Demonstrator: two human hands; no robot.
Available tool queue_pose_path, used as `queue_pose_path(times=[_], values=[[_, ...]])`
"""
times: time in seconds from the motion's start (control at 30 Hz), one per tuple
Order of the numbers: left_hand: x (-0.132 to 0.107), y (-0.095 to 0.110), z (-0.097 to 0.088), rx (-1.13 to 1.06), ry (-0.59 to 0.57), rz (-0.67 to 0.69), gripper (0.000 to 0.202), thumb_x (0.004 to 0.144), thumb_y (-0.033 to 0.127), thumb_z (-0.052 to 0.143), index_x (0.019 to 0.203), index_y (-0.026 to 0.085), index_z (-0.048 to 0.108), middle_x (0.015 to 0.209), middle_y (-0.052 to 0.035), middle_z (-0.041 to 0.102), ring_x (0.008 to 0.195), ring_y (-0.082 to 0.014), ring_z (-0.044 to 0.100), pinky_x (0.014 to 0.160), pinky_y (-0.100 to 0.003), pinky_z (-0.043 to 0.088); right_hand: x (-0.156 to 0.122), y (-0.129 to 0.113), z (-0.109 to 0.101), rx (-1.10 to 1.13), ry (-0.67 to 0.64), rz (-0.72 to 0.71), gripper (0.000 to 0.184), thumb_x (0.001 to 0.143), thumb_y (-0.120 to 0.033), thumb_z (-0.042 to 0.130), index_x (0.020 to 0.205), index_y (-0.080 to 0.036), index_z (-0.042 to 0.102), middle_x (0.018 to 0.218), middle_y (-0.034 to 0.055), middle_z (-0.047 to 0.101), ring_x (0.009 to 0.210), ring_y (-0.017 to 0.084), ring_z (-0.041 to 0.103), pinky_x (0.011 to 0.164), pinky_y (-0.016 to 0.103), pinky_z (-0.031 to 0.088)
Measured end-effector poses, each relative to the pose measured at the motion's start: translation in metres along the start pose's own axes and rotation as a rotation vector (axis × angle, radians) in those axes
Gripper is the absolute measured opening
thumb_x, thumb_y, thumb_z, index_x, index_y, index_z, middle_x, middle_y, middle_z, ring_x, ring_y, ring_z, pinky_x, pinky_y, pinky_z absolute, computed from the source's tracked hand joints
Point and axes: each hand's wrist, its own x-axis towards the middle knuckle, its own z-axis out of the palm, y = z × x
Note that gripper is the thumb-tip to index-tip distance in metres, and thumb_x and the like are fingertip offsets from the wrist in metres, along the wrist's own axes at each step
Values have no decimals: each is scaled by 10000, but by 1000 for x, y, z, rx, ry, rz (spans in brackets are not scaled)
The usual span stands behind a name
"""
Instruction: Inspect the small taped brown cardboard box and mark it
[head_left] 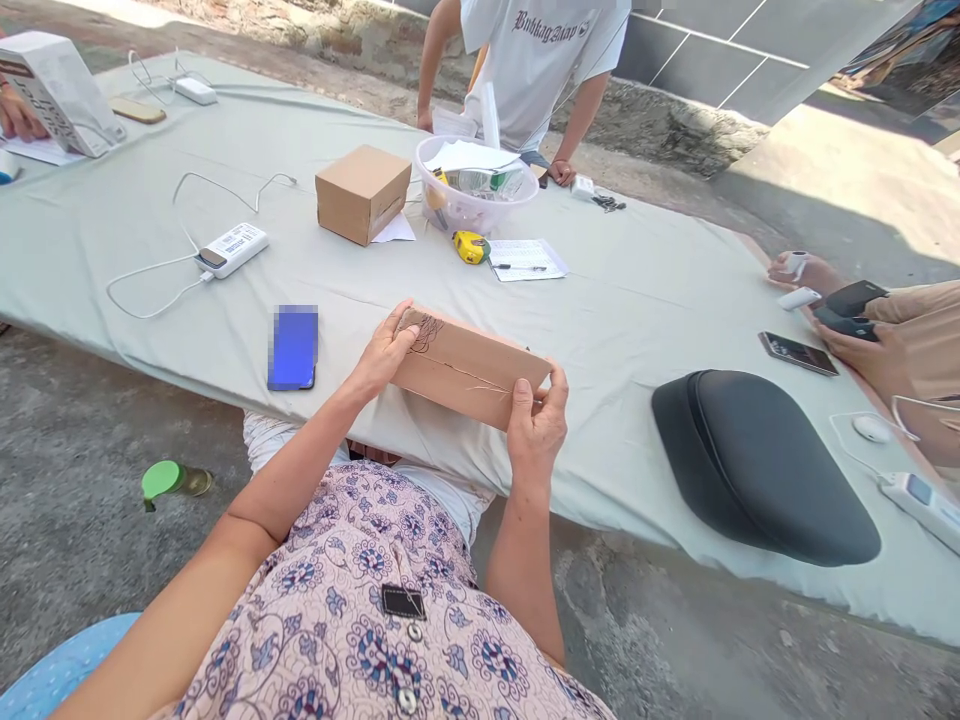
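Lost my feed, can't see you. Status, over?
Both on the cardboard: left hand and right hand, one at each end. Held over the table edge. Blue phone beside left hand, apart.

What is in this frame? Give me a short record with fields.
Setting: outdoors, long table under a pale cloth
Left hand: holds the left end of a flat brown cardboard piece
Right hand: holds its right end, thumb on top
Cardboard position: above the table's near edge
Nearest things: phone with blue screen to the left, black padded seat to the right
Farther back: small brown box, clear tub, yellow tape measure
Others: person in white T-shirt across the table
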Motion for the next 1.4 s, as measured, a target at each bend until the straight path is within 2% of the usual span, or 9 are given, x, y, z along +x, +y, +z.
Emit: queue_pose_path(times=[0.17,0.33,0.47,0.57,0.63,0.77,1.03,1.17,1.4], values=[[-4,-7,0,-7,63,-7,696,930,466,597,1553,276,351,1645,-108,357,1538,-291,316,1235,-470,302,13,-4,6,10,12,7,681,901,-616,480,1462,-230,500,968,70,706,811,206,620,820,365,493],[-14,-13,-24,65,115,8,697,951,555,513,1543,231,341,1567,-188,449,1441,-304,469,1128,-470,436,35,-9,10,-64,-16,42,691,895,-630,453,1461,-239,513,949,71,714,809,219,611,821,371,472],[-19,-11,-69,514,447,71,639,911,410,562,1478,143,437,1465,-207,547,1372,-329,513,1157,-480,384,56,-6,16,-76,-13,59,721,872,-686,449,1430,-241,549,909,67,701,838,241,603,811,370,458],[-27,-12,-105,840,709,-70,600,907,426,537,1413,104,510,1470,-247,521,1392,-416,435,1130,-565,364,69,-4,22,-57,-21,73,725,851,-716,463,1393,-250,583,878,63,686,843,254,602,813,375,457],[-33,-16,-123,954,799,-169,577,918,473,509,1328,73,574,1423,-282,535,1377,-447,419,1085,-597,381,74,-3,25,-62,-31,91,717,850,-715,463,1385,-255,592,905,72,690,871,266,609,833,387,460],[-43,-29,-133,1085,700,-274,554,921,541,493,1097,51,681,1298,-341,586,1320,-486,448,1066,-682,335,76,2,28,-43,-30,98,722,851,-713,462,1403,-262,573,979,84,704,933,281,620,880,412,463],[-35,-36,-124,972,590,-248,454,913,498,497,1069,112,680,1325,-302,601,1364,-474,413,1102,-734,249,91,5,34,206,-67,179,739,784,-658,580,1378,-218,565,1169,103,699,1008,243,641,904,384,492],[-29,-34,-130,786,601,-256,352,892,419,526,1015,125,676,1292,-285,632,1382,-445,425,1152,-671,229,94,4,38,383,-106,205,753,772,-622,595,1382,-184,534,1199,112,688,1012,232,661,842,354,532],[-19,-40,-131,583,611,-234,256,897,332,451,996,186,636,1078,-151,702,1082,-326,626,1016,-486,441,90,11,43,430,-146,171,753,770,-616,633,1388,-196,534,1243,120,695,1081,233,661,879,354,541]])
